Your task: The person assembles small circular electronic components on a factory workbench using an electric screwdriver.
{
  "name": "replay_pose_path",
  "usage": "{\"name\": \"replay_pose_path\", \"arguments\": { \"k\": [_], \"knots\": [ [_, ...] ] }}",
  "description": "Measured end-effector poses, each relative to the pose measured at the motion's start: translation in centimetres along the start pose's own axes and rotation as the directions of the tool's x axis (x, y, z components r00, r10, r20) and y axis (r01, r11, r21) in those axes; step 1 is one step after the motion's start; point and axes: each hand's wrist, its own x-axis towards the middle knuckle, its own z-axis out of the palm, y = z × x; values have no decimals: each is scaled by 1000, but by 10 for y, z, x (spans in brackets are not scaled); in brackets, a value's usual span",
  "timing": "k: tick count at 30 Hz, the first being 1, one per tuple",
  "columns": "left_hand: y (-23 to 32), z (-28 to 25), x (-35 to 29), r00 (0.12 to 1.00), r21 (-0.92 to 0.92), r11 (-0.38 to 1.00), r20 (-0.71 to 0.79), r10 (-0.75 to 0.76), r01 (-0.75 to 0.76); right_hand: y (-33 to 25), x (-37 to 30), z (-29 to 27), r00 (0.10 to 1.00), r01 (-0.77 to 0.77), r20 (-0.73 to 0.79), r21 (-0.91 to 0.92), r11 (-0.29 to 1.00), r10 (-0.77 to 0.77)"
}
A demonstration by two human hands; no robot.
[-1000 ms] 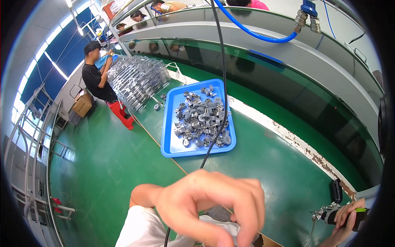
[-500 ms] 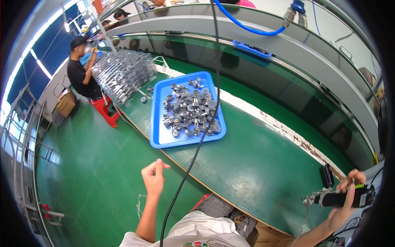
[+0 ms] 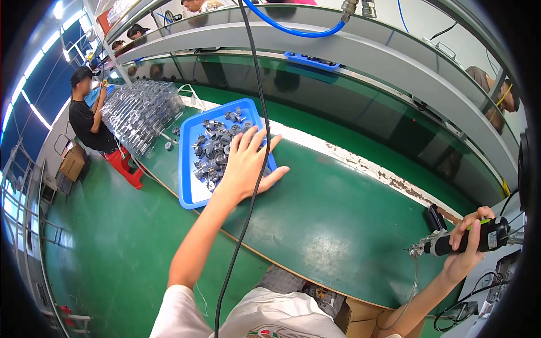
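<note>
My left hand (image 3: 245,169) reaches over the blue tray (image 3: 185,163), palm down with fingers spread, and holds nothing. Small dark grey and black parts with metal pieces (image 3: 211,149) lie heaped in that tray, some hidden beneath the hand. Whether the fingertips touch them, I cannot tell. At the far right, my right hand (image 3: 462,260) is closed around a black power screwdriver (image 3: 442,244), which has a metal fitting (image 3: 416,248) at its tip, pointing left over the bench. A black cable (image 3: 246,225) hangs in front of my left hand.
The green workbench (image 3: 327,208) runs diagonally, with a worn white strip along its far side. Stacked clear plastic trays (image 3: 141,110) stand at its left end, near a seated person (image 3: 87,118). Beyond lies a conveyor with another blue tray (image 3: 311,61). A black object (image 3: 435,217) stands near the screwdriver.
My left hand has moved up and right from beside the bench to over the tray, and its fingers have spread. My right hand keeps its grip on the screwdriver. The whole view has shifted.
</note>
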Motion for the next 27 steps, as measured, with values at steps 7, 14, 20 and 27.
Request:
{"name": "replay_pose_path", "arguments": {
  "k": [7, 14, 20, 27],
  "knots": [
    [-55, 10, -18, 981, 107, 982, 99, -168, 157, 10, -10, -12, 998, 22, 55, 12, 1000, -22],
    [-93, -3, -21, 907, 177, 898, 56, -417, 402, 6, -9, -18, 999, 15, 51, 43, 999, -17],
    [-76, 0, -22, 931, 119, 955, 218, -294, 273, 5, -11, -17, 997, -3, 73, 57, 998, -1],
    [-61, -14, -16, 908, 145, 937, 235, -346, 319, 2, -9, -13, 988, -33, 151, 68, 997, 22]
  ]
}}
